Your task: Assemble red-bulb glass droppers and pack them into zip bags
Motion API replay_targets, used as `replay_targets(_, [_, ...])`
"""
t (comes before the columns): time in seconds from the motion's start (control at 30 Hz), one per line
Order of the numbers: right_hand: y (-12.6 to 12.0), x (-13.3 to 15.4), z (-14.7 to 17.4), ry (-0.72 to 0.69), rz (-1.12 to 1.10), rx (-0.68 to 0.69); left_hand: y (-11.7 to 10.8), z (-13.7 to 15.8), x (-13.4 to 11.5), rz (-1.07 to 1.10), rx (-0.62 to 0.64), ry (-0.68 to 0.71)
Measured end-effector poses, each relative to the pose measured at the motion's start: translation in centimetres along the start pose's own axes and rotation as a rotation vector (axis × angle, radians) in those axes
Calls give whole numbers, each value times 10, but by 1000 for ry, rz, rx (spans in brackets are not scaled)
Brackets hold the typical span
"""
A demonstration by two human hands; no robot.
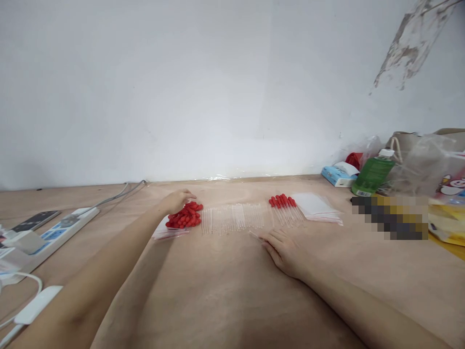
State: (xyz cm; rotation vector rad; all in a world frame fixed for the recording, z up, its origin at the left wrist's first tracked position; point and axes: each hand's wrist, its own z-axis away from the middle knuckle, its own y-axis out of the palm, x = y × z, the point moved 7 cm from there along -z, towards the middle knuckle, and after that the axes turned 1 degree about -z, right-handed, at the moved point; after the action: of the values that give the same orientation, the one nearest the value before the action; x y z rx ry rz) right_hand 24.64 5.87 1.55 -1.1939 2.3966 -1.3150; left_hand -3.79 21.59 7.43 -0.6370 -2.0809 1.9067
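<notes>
The left hand [177, 199] reaches to the far edge of a pile of red pieces [184, 216], its fingers bent; whether they have closed on a piece I cannot tell. The right hand [285, 249] rests low over the surface [225, 291], thumb and fingers together on what looks like a thin clear stick [254, 235] pointing toward the row. The step in hand seems to be picking at the red pile while the right hand keeps that stick ready. The next move appears to call for a light pinch on a single piece, without dragging its neighbours, and a steady hold on the stick. Between the hands, just beside the pile, lies a row of clear sticks [232, 217]. Beyond the right hand is a group of red-tipped sticks [284, 206], next to a stack of white sheets or packets [315, 207]; similar packets [170, 232] lie under the pile. Farther out are a tissue box [337, 182] and a green bottle [373, 173] on the right, a power strip [85, 219] on the left.
</notes>
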Motion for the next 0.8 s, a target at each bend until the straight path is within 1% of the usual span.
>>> replay_targets(0.1, [1, 0, 0, -5, 1, 9, 7, -4, -1, 23, 98, 45])
replay_targets(0.17, [2, -1, 0, -6, -4, 18, 9, -5, -2, 28, 121, 49])
replay_targets(0.47, [3, 1, -2, 4, -21, 45, 5, -6, 8, 6, 93, -13])
replay_targets(0.6, [-1, 2, -3, 12, -40, 40, -5, -3, 9, 6, 57, -20])
replay_targets(0.67, [-2, 2, -3, 25, -57, 48, -15, 2, 6, 12, -15, -36])
replay_targets(0.7, [-2, 1, -3, 35, -65, 53, -21, 7, 2, 35, -82, -49])
replay_targets(0.73, [-2, 1, -2, 44, -72, 57, -27, 13, -4, 81, -168, -65])
replay_targets(0.8, [-1, 0, -2, 54, -81, 58, -34, 33, -20, 262, -372, -106])
